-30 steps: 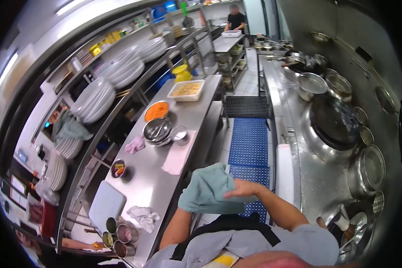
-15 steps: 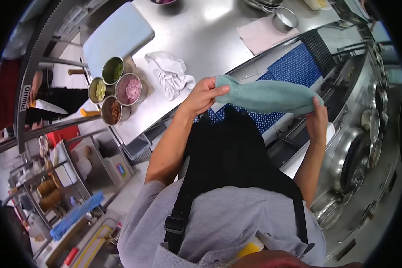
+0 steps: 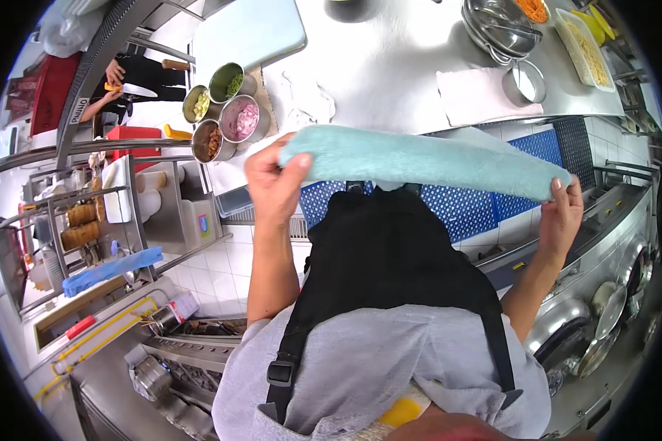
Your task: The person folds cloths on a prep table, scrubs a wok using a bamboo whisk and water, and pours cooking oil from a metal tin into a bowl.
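Note:
A long, folded green cloth (image 3: 419, 163) is stretched out in front of my chest, above the black apron (image 3: 397, 242). My left hand (image 3: 276, 180) pinches its left end, thumb on top. At the other end my right hand (image 3: 561, 209) grips the cloth's corner between thumb and fingers. Beyond my left hand, on the steel table, stand several metal cups: one with chopped pink onion (image 3: 241, 119), one with chopped greens (image 3: 232, 82), one with pale yellow pieces (image 3: 198, 104) and one with brown pieces (image 3: 212, 142). A crumpled white cloth (image 3: 307, 101) lies beside them.
On the steel table (image 3: 390, 73) are a light cutting board (image 3: 250, 33), a pink cloth (image 3: 478, 95), a metal pot (image 3: 524, 82), stacked bowls (image 3: 496, 33) and a tray of pale shreds (image 3: 585, 51). At the left, another person's hand holds a knife (image 3: 136, 90). Pans (image 3: 603, 316) sit at right.
My hands have moved apart, pulling the green cloth longer and flatter. The left hand has shifted left, the right hand right and slightly down. The view has turned.

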{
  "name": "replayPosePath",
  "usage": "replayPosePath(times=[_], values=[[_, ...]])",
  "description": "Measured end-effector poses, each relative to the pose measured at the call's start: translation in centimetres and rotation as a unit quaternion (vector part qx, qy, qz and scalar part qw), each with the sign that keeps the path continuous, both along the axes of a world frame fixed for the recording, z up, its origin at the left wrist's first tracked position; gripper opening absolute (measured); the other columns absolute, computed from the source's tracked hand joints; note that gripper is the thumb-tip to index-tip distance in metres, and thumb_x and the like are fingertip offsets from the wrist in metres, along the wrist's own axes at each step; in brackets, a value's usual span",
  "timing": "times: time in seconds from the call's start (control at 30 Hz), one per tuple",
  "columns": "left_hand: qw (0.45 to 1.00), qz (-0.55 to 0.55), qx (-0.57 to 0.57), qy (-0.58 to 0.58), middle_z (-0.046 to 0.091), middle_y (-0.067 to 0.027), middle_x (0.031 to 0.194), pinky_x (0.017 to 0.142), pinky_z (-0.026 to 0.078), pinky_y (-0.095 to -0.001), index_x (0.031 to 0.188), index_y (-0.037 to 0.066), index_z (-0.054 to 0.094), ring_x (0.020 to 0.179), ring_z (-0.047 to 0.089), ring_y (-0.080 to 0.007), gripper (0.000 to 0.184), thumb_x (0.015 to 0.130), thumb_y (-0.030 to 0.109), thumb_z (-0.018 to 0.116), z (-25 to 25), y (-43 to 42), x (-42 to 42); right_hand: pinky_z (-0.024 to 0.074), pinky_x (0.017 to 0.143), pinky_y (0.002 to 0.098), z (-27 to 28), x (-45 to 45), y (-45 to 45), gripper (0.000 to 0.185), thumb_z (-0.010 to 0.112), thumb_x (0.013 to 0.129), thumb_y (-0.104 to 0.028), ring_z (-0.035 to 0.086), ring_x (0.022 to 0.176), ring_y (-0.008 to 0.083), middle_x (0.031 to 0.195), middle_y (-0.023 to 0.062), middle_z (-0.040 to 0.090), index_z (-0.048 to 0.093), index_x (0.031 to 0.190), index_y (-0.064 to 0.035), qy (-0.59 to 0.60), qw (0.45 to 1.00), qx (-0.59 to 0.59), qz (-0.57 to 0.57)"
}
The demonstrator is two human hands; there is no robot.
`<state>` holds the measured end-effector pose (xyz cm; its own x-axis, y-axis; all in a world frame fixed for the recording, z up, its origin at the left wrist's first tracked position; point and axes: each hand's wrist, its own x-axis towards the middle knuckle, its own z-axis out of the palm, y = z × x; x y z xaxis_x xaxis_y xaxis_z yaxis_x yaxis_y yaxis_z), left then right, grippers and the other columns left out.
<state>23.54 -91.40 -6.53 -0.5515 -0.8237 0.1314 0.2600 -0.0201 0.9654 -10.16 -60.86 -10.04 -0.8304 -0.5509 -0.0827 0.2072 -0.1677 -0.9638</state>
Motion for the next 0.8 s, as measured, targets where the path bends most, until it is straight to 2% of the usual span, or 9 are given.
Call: replayPosePath(times=[0.07,0.23,0.27,0.37,0.5,0.57,0.67,0.7,0.8], values=[[0.992,0.046,0.048,0.105,0.057,-0.0019,0.08,0.075,0.045,-0.0284,0.07,0.012,0.043,0.077,0.054,-0.0104,0.036,0.083,-0.003,0.072,1.0,-0.7,0.0,0.0499,0.083,0.0308,2.4,-1.5,-1.3,0.019,0.066,0.095,-0.01,0.063,0.088,0.0122,0.098,0.0061,0.066,0.057,0.111,-0.0033,0.049,0.996,-0.061,0.04],[0.992,0.099,-0.038,0.067,0.049,0.0023,0.077,0.071,0.042,-0.0226,0.082,0.013,0.04,0.072,0.049,-0.0073,0.035,0.087,-0.005,0.069,4.0,-6.6,-1.9,0.046,0.07,0.0211,7.7,-2.9,-9.2,0.029,0.064,0.097,-0.011,0.06,0.083,0.0074,0.094,0.0045,0.066,0.055,0.123,-0.002,0.134,0.99,-0.015,0.043],[0.992,0.088,-0.047,0.074,0.058,-0.0007,0.082,0.068,0.042,-0.0219,0.085,0.01,0.044,0.074,0.054,-0.0073,0.03,0.088,-0.001,0.072,3.4,-9.4,-2.5,0.0469,0.071,0.0211,8.3,-3.5,-11.2,0.036,0.065,0.096,-0.012,0.06,0.082,0.0067,0.094,0.0036,0.067,0.054,0.129,-0.0034,0.173,0.983,0.017,0.054],[0.988,0.105,-0.11,-0.036,0.072,-0.0132,0.096,0.075,0.053,-0.0278,0.122,0.001,0.059,0.085,0.066,-0.0143,0.035,0.09,0.007,0.071,4.9,-15.3,-5.5,0.0484,0.076,0.0214,9.7,-6.0,-17.2,0.042,0.066,0.095,-0.015,0.058,0.081,0.0043,0.094,0.0009,0.068,0.057,0.136,-0.0069,0.218,0.97,0.019,0.106],[0.977,0.109,-0.182,-0.027,0.069,-0.0073,0.11,0.077,0.055,-0.0301,0.122,0.004,0.062,0.095,0.065,-0.0142,0.036,0.089,0.014,0.073,6.5,-22.9,-7.6,0.0543,0.065,0.0317,12.9,-7.5,-22.7,0.02,0.062,0.095,-0.009,0.067,0.074,0.0218,0.092,0.0068,0.072,0.069,0.114,-0.0055,0.278,0.953,0.039,0.114],[0.966,0.128,-0.224,0.026,0.069,-0.0041,0.113,0.082,0.056,-0.031,0.119,0.005,0.066,0.098,0.065,-0.015,0.036,0.087,0.019,0.076,9.2,-21.9,-8.0,0.0512,0.061,0.0297,12.6,-9.0,-24.0,0.018,0.062,0.093,-0.007,0.065,0.07,0.0209,0.085,0.0063,0.071,0.071,0.109,-0.0043,0.259,0.961,0.015,0.099],[0.965,0.144,-0.209,-0.06,0.069,-0.0053,0.114,0.085,0.056,-0.0308,0.119,0.004,0.067,0.1,0.065,-0.0154,0.033,0.089,0.015,0.073,9.1,-21.0,-5.6,0.0507,0.085,0.0248,11.3,-9.0,-24.4,0.039,0.065,0.096,-0.017,0.063,0.093,0.0082,0.105,0.006,0.07,0.059,0.132,-0.0025,0.309,0.939,0.043,0.145],[0.973,0.131,-0.192,-0.009,0.072,-0.009,0.106,0.083,0.051,-0.026,0.113,-0.003,0.069,0.092,0.066,-0.012,0.025,0.091,0.007,0.068,6.7,-21.4,-5.0,0.0479,0.079,0.0209,10.2,-7.2,-24.2,0.025,0.066,0.095,-0.016,0.059,0.084,0.006,0.097,-0.0002,0.068,0.07,0.117,-0.0058,0.263,0.956,0.026,0.125],[0.957,0.159,-0.205,-0.128,0.073,-0.0099,0.101,0.084,0.052,-0.0268,0.11,-0.005,0.069,0.089,0.066,-0.0137,0.021,0.093,0.008,0.068,2.3,-17.5,-3.0,0.0483,0.082,0.0236,4.5,-5.4,-22.7,0.026,0.067,0.094,-0.015,0.06,0.085,0.0085,0.098,0.0005,0.068,0.07,0.118,-0.0057,0.27,0.95,0.089,0.126]])
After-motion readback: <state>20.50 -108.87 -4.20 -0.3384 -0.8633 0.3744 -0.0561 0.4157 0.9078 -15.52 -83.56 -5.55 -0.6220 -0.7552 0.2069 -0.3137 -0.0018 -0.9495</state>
